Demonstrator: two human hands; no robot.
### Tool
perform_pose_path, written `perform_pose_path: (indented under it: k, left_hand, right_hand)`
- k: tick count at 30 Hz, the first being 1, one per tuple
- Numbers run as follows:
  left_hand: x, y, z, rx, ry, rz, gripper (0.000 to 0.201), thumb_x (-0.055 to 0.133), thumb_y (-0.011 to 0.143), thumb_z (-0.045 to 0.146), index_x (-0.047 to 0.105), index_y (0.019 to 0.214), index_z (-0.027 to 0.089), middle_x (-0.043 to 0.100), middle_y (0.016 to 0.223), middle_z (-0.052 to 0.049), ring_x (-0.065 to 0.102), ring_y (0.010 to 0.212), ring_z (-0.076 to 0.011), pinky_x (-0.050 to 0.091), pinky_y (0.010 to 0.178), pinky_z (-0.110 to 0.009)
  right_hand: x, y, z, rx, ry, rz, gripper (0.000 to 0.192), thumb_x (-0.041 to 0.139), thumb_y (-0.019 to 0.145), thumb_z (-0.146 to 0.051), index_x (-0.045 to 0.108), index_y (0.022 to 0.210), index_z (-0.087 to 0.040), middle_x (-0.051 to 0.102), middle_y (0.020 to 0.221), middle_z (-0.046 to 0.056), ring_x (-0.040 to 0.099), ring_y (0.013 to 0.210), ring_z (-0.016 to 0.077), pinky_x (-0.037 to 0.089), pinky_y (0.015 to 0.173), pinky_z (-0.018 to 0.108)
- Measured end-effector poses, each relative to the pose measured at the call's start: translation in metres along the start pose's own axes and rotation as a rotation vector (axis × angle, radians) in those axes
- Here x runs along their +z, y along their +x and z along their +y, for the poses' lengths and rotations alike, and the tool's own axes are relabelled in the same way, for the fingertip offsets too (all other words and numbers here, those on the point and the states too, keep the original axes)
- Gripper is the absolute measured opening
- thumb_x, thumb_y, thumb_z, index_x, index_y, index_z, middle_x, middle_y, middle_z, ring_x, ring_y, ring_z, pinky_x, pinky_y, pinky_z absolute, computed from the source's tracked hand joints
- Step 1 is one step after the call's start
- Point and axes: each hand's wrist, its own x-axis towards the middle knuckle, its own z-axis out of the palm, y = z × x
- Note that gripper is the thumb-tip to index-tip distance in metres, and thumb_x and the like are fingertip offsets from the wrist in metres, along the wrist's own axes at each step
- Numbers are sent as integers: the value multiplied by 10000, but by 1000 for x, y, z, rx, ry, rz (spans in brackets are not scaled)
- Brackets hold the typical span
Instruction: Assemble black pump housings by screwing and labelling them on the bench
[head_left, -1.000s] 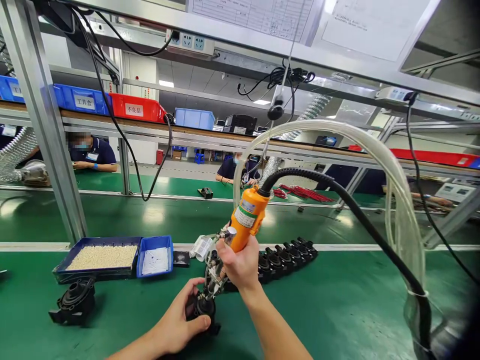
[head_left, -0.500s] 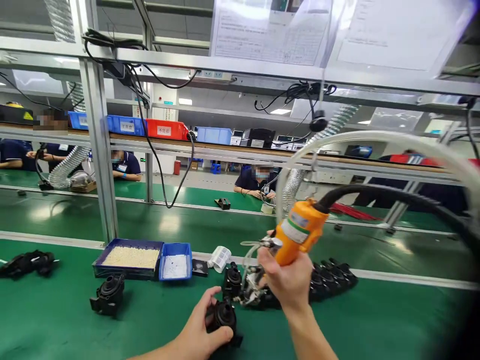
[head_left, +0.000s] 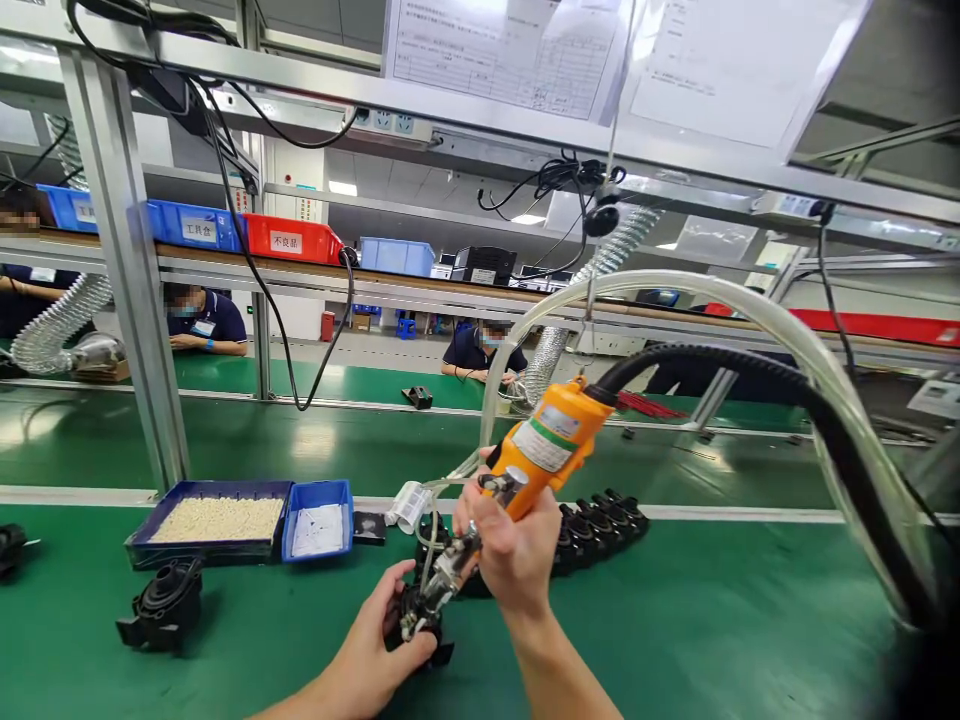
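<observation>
My right hand (head_left: pixel 510 555) grips an orange powered screwdriver (head_left: pixel 544 445), tilted so its metal tip (head_left: pixel 439 580) points down-left. A black hose (head_left: pixel 750 375) and a clear tube (head_left: pixel 712 290) run from its back end. The tip sits at a small black plastic part (head_left: pixel 412 615) on the green mat. My left hand (head_left: pixel 375 650) holds that part from the left and below. A row of similar black parts (head_left: pixel 592 520) lies just behind my right hand.
A dark blue tray of small white pieces (head_left: pixel 214 520) and a smaller blue bin (head_left: pixel 319 528) stand at the left. Another black part (head_left: pixel 161 605) lies in front of them. An aluminium post (head_left: pixel 131 270) rises at the left. Other people work at benches beyond.
The view swung left and back. The screwdriver tip came down onto the black part in my left hand, which stays on that part.
</observation>
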Motion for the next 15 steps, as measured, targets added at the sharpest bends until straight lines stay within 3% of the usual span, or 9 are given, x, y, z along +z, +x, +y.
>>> perform_pose_path:
  k: [8, 15]
  left_hand:
    - [0, 0, 13, 63, 62, 16, 737, 836, 845, 438, 552, 1488, 215, 704, 1339, -122, 527, 1405, -375, 365, 1237, -493]
    - [4, -2, 34, 22, 170, 51, 561, 758, 818, 249, 648, 1368, 224, 733, 1335, -74, 642, 1245, -333, 481, 1138, -440]
  right_hand:
    - [11, -3, 8, 83, 75, 3, 463, 838, 745, -367, 591, 1105, -214, 573, 728, -46, 531, 499, 125, 506, 476, 270]
    - [35, -18, -3, 66, 55, -112, 342, 807, 662, -272, 567, 901, -229, 493, 570, -85, 447, 441, 109, 419, 392, 218]
